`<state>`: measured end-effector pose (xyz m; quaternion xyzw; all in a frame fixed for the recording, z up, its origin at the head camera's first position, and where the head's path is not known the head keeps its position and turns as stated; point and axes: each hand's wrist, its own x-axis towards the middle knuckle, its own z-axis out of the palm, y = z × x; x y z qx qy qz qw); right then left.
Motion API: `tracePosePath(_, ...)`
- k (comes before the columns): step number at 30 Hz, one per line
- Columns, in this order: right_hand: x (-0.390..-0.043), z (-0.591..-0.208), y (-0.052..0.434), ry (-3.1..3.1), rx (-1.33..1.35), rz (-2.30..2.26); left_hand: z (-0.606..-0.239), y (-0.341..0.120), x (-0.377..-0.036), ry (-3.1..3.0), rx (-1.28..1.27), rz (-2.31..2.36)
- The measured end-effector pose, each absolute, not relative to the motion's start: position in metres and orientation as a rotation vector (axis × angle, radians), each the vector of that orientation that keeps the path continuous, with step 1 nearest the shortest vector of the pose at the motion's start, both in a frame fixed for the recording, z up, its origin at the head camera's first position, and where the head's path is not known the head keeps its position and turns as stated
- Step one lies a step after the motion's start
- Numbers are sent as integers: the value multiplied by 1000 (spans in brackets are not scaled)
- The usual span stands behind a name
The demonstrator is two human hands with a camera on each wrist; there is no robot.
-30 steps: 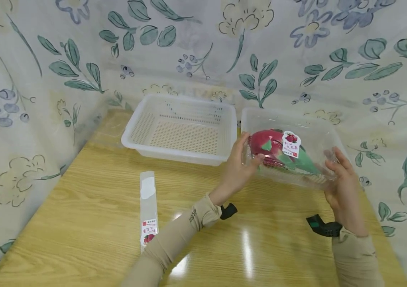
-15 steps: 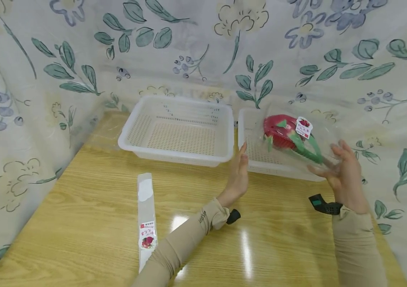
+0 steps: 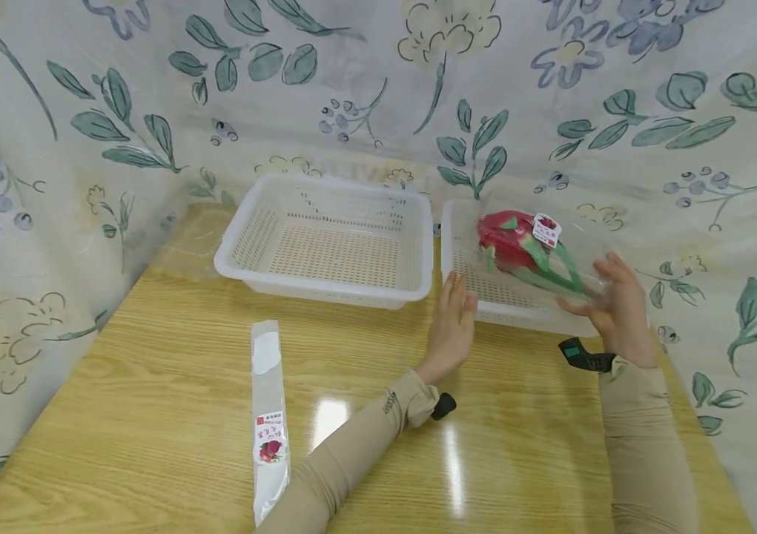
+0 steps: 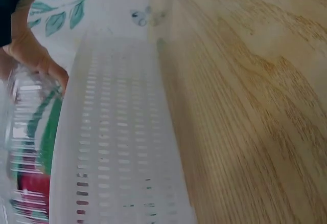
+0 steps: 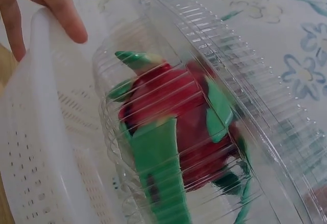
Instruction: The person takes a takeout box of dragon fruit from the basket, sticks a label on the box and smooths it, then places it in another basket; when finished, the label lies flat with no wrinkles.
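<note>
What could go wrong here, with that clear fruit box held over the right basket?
The right hand alone holds the clear clamshell box, gripping one end, so the tilted box could slip or drop hard into the right basket. The left hand is open beside the basket rim and does not support the box. The dragon fruit may slide inside the tilted box and shift the weight.

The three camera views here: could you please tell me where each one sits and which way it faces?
Head: worn on the head, looks forward and down at the table, two white baskets, both hands and sleeves.
Left wrist: low at the table, faces the right basket; only the right hand shows.
Right wrist: faces the clear clamshell with the dragon fruit; left hand's fingers show.
Shared: all three see clamshell and right basket.
</note>
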<state>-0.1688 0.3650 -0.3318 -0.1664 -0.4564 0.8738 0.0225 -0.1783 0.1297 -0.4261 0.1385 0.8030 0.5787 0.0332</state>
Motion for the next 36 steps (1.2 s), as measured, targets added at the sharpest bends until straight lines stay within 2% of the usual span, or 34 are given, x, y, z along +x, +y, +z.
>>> tracePosePath(11,-203,-334,371,-1645,-736,2611,-428,130,-180,2594,448,1607)
tracePosePath(30,-225,-372,390,-1807,-837,2536,-435,130,-180,2800,464,1356)
tracePosePath(36,-228,-377,391,-1936,-784,2473,-437,131,-181,2828,473,1342)
